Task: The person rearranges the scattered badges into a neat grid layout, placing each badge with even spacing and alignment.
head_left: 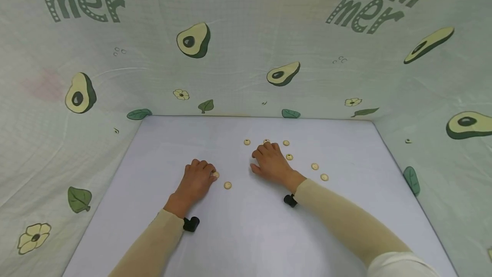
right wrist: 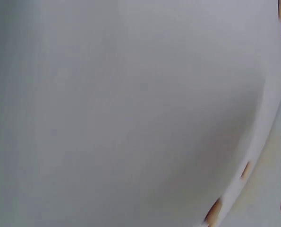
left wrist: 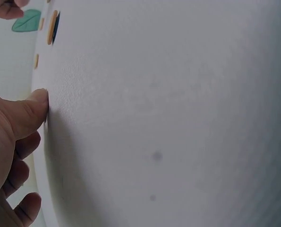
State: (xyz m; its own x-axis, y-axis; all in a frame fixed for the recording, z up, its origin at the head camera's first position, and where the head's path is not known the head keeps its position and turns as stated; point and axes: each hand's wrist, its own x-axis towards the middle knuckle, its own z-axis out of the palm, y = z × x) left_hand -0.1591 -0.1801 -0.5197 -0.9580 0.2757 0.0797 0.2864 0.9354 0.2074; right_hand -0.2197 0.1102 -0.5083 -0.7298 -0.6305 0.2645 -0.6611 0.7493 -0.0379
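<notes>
Several small round tan buttons lie on the white tabletop [head_left: 238, 234]. My left hand [head_left: 196, 181] rests low at centre left, with a button [head_left: 216, 175] between its thumb and index fingertip. Just right of it lies another button [head_left: 228, 185]. In the left wrist view, the thumb [left wrist: 34, 109] is down at the table surface, and the pinched button is mostly hidden. My right hand [head_left: 272, 163] hovers over the table with loosely bent, parted fingers and nothing visible in them. One button [head_left: 267, 141] shows partly behind its fingertips, and another button [head_left: 289, 157] is beside the hand.
At the back are a button [head_left: 247, 142] left of the right hand and a button [head_left: 286, 142] to its right. Two more buttons [head_left: 314, 166] lie above the right forearm. Fabric printed with avocados [head_left: 194, 40] surrounds the table on its back and sides.
</notes>
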